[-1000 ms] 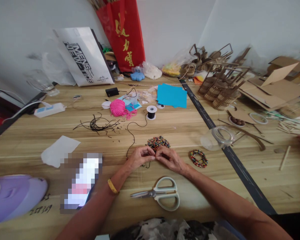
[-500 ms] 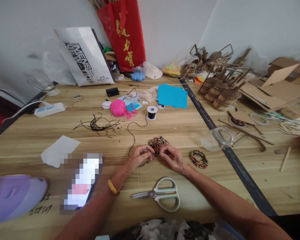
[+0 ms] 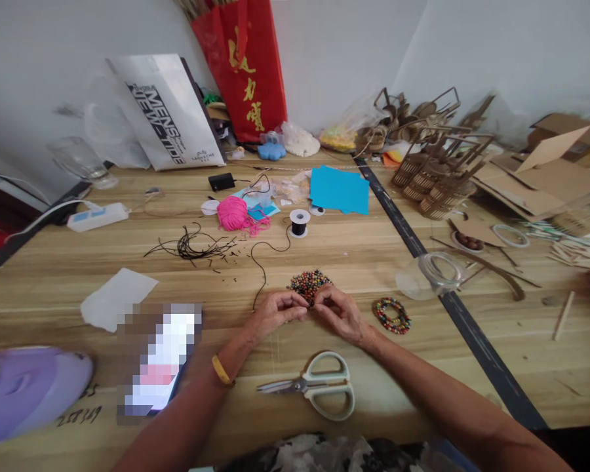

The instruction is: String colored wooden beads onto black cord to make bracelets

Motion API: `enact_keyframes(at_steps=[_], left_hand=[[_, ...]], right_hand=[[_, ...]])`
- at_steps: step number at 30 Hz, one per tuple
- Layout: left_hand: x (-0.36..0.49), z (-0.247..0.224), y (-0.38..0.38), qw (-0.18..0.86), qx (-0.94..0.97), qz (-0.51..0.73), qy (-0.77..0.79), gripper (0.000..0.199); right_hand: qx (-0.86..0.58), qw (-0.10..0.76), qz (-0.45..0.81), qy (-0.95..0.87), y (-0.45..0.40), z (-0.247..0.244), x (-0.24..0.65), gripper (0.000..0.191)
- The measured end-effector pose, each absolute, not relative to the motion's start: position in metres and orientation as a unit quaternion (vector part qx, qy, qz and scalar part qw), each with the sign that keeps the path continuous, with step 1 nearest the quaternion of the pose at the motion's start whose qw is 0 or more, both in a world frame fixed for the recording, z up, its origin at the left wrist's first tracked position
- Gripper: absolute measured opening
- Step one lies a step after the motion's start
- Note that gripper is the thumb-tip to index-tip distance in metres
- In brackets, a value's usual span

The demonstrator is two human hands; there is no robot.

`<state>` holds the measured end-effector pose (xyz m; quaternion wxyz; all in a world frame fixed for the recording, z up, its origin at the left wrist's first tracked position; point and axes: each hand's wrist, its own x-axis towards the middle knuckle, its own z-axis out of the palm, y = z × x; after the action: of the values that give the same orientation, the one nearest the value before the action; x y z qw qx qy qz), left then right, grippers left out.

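My left hand is closed in a pinch at the near edge of a pile of small multicoloured beads. A thin black cord runs from a white spool down to this hand, which grips its hidden end. Facing it, my right hand has thumb and forefinger pressed together beside the beads; whatever lies between those fingertips is too small to make out. The two sets of fingertips almost meet. Right of my hands lies a coiled string of beads. Scissors with pale handles rest below them.
Black cord scraps and pink yarn lie farther back. A phone and white paper are on the left. Clear tape rolls and small woven baskets stand right, past a dark strip. Another person's hand shows at the far right edge.
My left hand's fingers have straightened a little and shifted right, closer to my right fingertips. The strung beads seen beneath my left hand are now hidden. My right hand has barely moved.
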<state>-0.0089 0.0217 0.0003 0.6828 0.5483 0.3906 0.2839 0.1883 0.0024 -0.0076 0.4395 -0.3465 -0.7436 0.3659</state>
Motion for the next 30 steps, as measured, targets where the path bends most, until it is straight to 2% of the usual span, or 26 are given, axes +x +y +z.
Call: enact_keyframes(at_steps=[30], left_hand=[[-0.0078, -0.0105, 0.0232, 0.67, 0.577, 0.244, 0.399, 0.035]], right_hand=[[-0.31, 0.4, 0.321, -0.8, 0.0011, -0.013, 0.1863, 0.009]])
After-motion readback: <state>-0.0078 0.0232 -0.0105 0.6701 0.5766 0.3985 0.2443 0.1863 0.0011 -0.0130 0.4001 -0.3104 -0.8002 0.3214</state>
